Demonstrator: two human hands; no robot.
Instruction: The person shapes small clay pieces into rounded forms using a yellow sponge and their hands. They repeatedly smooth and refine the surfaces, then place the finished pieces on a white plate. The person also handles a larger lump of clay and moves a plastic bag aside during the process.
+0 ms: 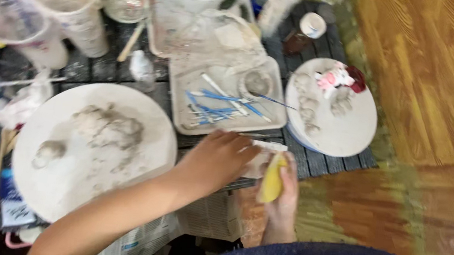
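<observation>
Head view: right hand (282,195) grips soft yellow sponge (272,179).

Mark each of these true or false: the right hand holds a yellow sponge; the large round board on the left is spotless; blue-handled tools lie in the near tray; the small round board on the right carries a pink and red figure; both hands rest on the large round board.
1. The right hand holds a yellow sponge. True.
2. The large round board is spotless. False: it is smeared with grey clay residue.
3. Blue-handled tools lie in the near tray. True.
4. The small round board carries a pink and red figure. True.
5. Both hands rest on the large board. False: the left hand and the right hand are off its right edge, by the sponge.
</observation>
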